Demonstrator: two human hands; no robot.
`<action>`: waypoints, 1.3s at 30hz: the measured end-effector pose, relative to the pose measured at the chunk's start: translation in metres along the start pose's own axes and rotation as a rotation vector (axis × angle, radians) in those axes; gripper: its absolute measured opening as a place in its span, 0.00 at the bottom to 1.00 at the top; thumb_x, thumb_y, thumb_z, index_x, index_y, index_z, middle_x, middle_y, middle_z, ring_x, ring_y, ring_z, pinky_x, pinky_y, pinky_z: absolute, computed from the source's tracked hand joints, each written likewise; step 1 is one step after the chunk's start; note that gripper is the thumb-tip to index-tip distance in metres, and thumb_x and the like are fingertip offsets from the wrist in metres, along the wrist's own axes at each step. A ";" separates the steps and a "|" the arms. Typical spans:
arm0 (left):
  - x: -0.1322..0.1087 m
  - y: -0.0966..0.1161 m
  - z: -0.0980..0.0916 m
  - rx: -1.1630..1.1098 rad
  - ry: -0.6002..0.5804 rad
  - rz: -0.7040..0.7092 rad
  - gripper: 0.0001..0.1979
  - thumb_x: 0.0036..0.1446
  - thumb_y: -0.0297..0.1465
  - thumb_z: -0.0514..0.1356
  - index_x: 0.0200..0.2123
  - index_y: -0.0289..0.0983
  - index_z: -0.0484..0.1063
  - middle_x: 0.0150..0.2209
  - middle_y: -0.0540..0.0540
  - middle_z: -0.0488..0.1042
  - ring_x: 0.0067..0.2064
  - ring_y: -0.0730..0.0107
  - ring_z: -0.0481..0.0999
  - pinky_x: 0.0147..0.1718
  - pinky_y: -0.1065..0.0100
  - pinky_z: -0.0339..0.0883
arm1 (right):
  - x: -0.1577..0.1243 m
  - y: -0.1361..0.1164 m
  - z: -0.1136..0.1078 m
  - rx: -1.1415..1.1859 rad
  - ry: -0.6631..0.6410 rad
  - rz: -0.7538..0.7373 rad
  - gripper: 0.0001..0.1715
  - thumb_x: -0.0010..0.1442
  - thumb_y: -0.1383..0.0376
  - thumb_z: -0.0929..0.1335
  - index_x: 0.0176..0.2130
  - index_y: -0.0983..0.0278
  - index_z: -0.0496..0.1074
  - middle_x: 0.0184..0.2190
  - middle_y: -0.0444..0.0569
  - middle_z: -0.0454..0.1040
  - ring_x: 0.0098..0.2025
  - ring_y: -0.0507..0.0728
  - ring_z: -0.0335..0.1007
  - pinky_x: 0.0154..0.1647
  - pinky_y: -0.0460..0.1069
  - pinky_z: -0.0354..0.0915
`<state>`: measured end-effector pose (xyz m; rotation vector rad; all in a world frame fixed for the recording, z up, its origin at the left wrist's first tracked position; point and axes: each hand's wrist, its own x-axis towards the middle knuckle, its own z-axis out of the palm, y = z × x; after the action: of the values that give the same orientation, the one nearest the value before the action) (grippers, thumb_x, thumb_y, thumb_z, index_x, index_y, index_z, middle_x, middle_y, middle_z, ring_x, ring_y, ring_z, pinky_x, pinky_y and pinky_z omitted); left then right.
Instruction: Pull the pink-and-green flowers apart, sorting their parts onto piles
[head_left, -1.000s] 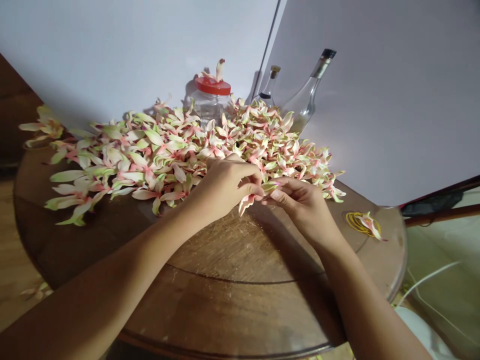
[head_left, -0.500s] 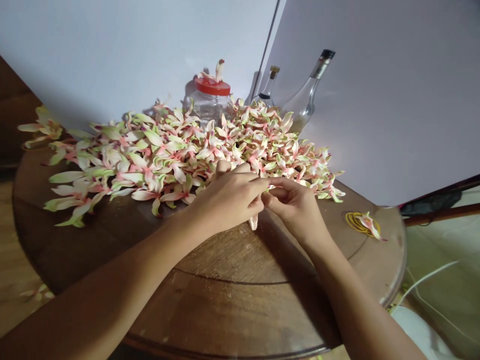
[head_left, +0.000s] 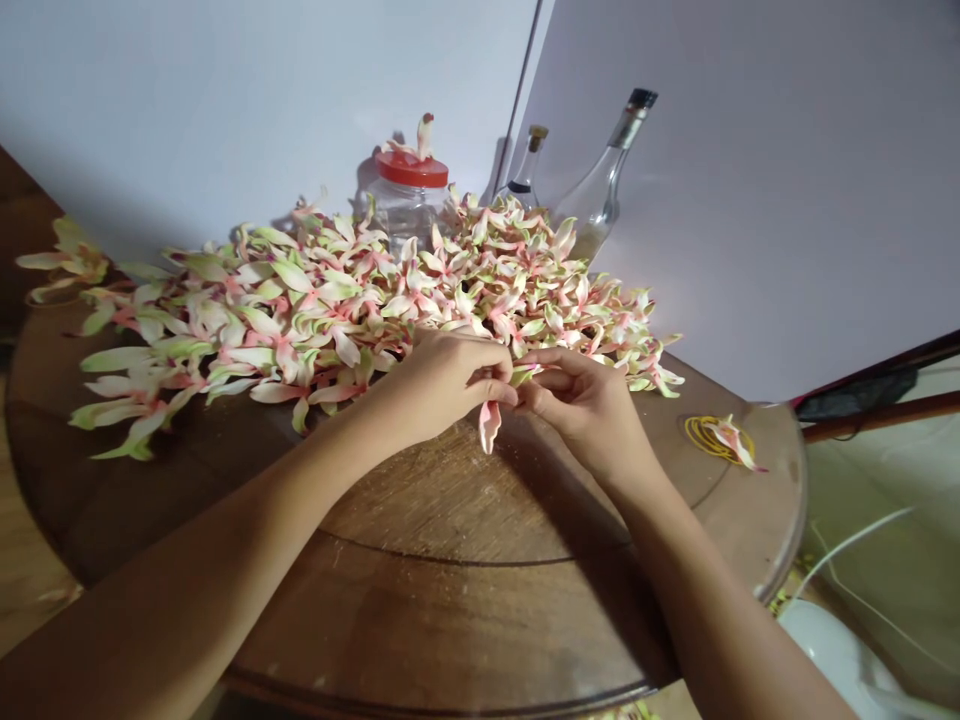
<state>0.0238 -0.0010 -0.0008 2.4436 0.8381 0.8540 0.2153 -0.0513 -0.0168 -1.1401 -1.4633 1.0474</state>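
Where a round wooden desk [head_left: 480, 620] meets a white wall [head_left: 225, 90], one broad heap of loose pale green and pink flowers [head_left: 322, 300] covers its far half. Behind the heap: one tall clear glass bottle [head_left: 596, 200], one smaller glass bottle [head_left: 523, 180] just left of it, and one clear jar with a red lid [head_left: 405, 205], a flower [head_left: 424, 135] resting on top, all upright. Near the heap's front edge, above the bare wood: left hand [head_left: 442, 385] and right hand [head_left: 577, 405], facing each other. Fingers of both hands drawn narrow, closed together on a single flower [head_left: 489, 425], its pink petal hanging below them. Far right of the desk: yellow rubber bands [head_left: 705, 438], a further flower [head_left: 731, 443] lying across them.
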 end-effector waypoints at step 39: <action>-0.003 0.006 0.002 0.237 -0.013 0.151 0.09 0.66 0.25 0.53 0.33 0.36 0.71 0.33 0.48 0.74 0.36 0.68 0.72 0.37 0.65 0.60 | -0.001 -0.003 0.002 0.119 0.018 0.015 0.13 0.54 0.70 0.73 0.41 0.65 0.74 0.26 0.45 0.80 0.30 0.53 0.79 0.36 0.48 0.74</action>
<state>0.0254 -0.0076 -0.0007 2.7452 0.7983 0.8318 0.2126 -0.0531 -0.0144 -1.0752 -1.3620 1.1170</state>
